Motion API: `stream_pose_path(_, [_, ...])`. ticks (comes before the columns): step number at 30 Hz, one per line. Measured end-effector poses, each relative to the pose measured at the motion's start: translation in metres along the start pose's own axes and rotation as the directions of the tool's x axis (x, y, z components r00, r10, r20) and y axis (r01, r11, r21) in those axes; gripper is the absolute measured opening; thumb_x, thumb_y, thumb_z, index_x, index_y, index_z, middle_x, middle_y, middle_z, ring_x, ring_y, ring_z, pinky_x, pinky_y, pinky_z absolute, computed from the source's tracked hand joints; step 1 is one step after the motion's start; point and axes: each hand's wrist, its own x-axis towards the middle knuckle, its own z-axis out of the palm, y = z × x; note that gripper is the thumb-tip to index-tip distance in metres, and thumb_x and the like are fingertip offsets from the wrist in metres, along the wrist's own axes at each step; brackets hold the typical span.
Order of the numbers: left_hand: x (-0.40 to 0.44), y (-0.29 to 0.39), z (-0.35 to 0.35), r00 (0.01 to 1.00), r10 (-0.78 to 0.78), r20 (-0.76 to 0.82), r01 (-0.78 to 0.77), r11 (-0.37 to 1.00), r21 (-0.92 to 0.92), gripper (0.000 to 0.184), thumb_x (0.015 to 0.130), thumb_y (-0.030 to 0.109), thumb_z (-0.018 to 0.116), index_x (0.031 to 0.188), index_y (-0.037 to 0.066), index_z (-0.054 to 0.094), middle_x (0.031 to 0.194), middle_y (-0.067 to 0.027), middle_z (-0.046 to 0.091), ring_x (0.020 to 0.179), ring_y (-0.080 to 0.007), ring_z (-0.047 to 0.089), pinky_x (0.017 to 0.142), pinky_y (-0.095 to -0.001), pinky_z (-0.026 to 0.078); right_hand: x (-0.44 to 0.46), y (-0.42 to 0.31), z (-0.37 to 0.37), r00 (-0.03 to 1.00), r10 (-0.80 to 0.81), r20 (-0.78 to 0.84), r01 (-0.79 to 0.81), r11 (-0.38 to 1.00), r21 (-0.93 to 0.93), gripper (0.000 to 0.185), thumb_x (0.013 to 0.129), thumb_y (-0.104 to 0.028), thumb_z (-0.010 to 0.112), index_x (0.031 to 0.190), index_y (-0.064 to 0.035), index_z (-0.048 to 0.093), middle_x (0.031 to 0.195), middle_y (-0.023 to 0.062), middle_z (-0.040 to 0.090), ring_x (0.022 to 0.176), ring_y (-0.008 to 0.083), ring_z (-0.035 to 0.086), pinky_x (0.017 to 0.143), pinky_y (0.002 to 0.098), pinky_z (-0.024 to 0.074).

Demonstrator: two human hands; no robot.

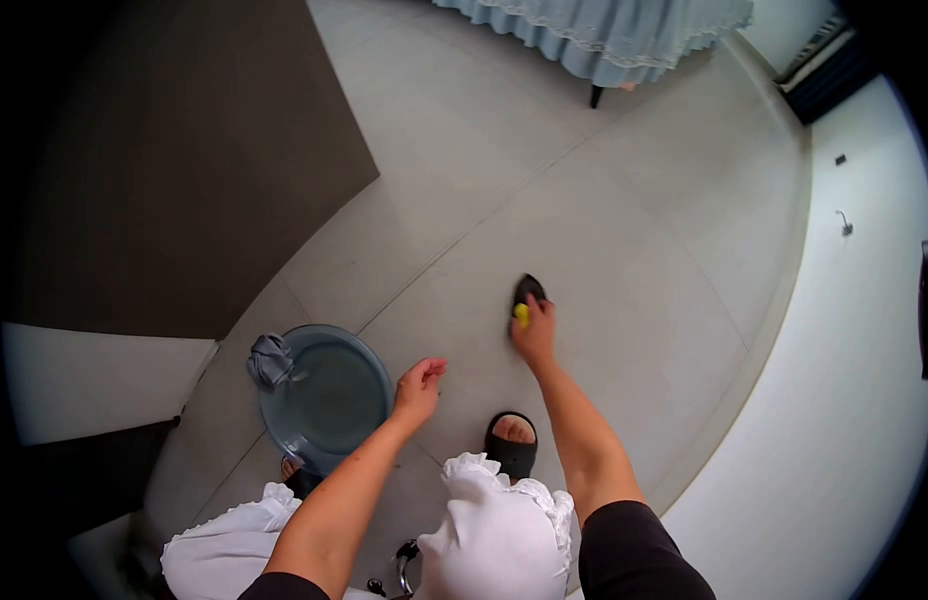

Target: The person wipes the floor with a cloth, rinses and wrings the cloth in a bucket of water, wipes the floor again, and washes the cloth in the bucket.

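Out on the floor ahead, my right hand (535, 331) is closed on a dark, pointed-oval scrubbing brush with a yellow part (522, 316). The brush lies against the grey tiled floor (624, 260); its underside is hidden. My left hand (417, 393) hangs just right of a blue-grey basin (385, 366), its fingers loosely bent and nothing visible in them. Water (336, 395) stands in the basin. A grey cloth (270, 362) is draped over its left rim.
My slippered foot (512, 440) rests below my right hand, and the other is partly behind the basin. A dark brown panel (204, 170) stands at left, a white wall (824, 400) at right. A blue lace-edged cover (624, 40) hangs over furniture with a dark leg (596, 97).
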Motion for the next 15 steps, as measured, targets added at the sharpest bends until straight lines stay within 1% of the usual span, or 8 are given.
stream_pose_path(1, [0.001, 0.003, -0.006, 1.0, 0.0, -0.028, 0.0, 1.0, -0.006, 0.027, 0.088, -0.003, 0.045, 0.11, 0.001, 0.061, 0.101, -0.0097, 0.066, 0.095, -0.017, 0.063, 0.086, -0.0283, 0.049, 0.01, -0.037, 0.009, 0.994, 0.016, 0.108, -0.016, 1.0, -0.001, 0.058, 0.074, -0.01, 0.067, 0.129, -0.0035, 0.049, 0.122, 0.0211, 0.046, 0.111, 0.0385, 0.046, 0.094, 0.0437, 0.0414])
stream_pose_path(3, [-0.001, 0.017, -0.021, 0.999, 0.01, -0.035, -0.011, 0.999, -0.033, 0.027, 0.088, -0.004, 0.044, 0.109, 0.001, 0.06, 0.1, -0.01, 0.066, 0.094, -0.0173, 0.064, 0.085, -0.028, 0.049, 0.031, -0.079, 0.041, 0.981, 0.041, 0.188, -0.039, 0.999, -0.017, 0.058, 0.076, -0.008, 0.065, 0.131, -0.0069, 0.048, 0.126, 0.0174, 0.041, 0.114, 0.0357, 0.044, 0.094, 0.0419, 0.0423])
stream_pose_path(5, [0.0, 0.032, -0.037, 0.998, 0.027, -0.059, -0.03, 0.998, -0.05, 0.027, 0.088, -0.005, 0.043, 0.108, 0.0, 0.06, 0.099, -0.0103, 0.066, 0.093, -0.0174, 0.064, 0.085, -0.0279, 0.049, 0.055, -0.112, 0.066, 0.965, 0.007, 0.263, -0.003, 1.0, -0.014, 0.058, 0.075, -0.007, 0.065, 0.131, -0.0083, 0.048, 0.127, 0.016, 0.041, 0.114, 0.0346, 0.044, 0.093, 0.0413, 0.0439])
stream_pose_path(8, [-0.004, 0.041, -0.06, 0.992, 0.037, -0.118, -0.043, 0.998, -0.054, 0.027, 0.088, -0.006, 0.042, 0.107, -0.001, 0.06, 0.097, -0.0105, 0.067, 0.091, -0.0177, 0.064, 0.084, -0.0282, 0.049, 0.071, -0.14, 0.093, 0.937, -0.087, 0.338, 0.095, 0.995, -0.009, 0.058, 0.075, -0.006, 0.064, 0.131, -0.0131, 0.05, 0.128, 0.0123, 0.042, 0.116, 0.0323, 0.044, 0.092, 0.0404, 0.0463])
stream_pose_path(11, [-0.004, 0.041, -0.077, 0.983, 0.048, -0.177, -0.061, 0.995, -0.072, 0.027, 0.087, -0.006, 0.042, 0.106, -0.001, 0.06, 0.096, -0.0103, 0.067, 0.09, -0.0181, 0.064, 0.083, -0.0284, 0.049, 0.075, -0.161, 0.105, 0.857, -0.167, 0.488, 0.193, 0.981, -0.003, 0.058, 0.075, -0.005, 0.064, 0.129, -0.018, 0.051, 0.129, 0.0082, 0.042, 0.118, 0.03, 0.044, 0.091, 0.0394, 0.0479])
stream_pose_path(12, [-0.005, 0.039, -0.081, 0.98, 0.048, -0.191, -0.064, 0.995, -0.076, 0.027, 0.087, -0.007, 0.042, 0.106, -0.001, 0.06, 0.096, -0.0102, 0.067, 0.09, -0.0182, 0.064, 0.083, -0.0284, 0.049, 0.073, -0.17, 0.11, 0.837, -0.189, 0.513, 0.228, 0.974, -0.012, 0.058, 0.074, -0.003, 0.063, 0.128, -0.0222, 0.053, 0.129, 0.0049, 0.043, 0.119, 0.0277, 0.044, 0.093, 0.0382, 0.0479])
stream_pose_path(15, [-0.01, 0.033, -0.09, 0.973, 0.06, -0.224, -0.078, 0.994, -0.073, 0.027, 0.087, -0.007, 0.042, 0.105, 0.0, 0.061, 0.095, -0.0092, 0.067, 0.089, -0.0177, 0.064, 0.081, -0.028, 0.05, 0.065, -0.191, 0.119, 0.729, -0.293, 0.618, 0.386, 0.922, -0.018, 0.059, 0.073, -0.002, 0.063, 0.127, -0.0226, 0.055, 0.13, 0.004, 0.043, 0.119, 0.0269, 0.044, 0.093, 0.0377, 0.0479])
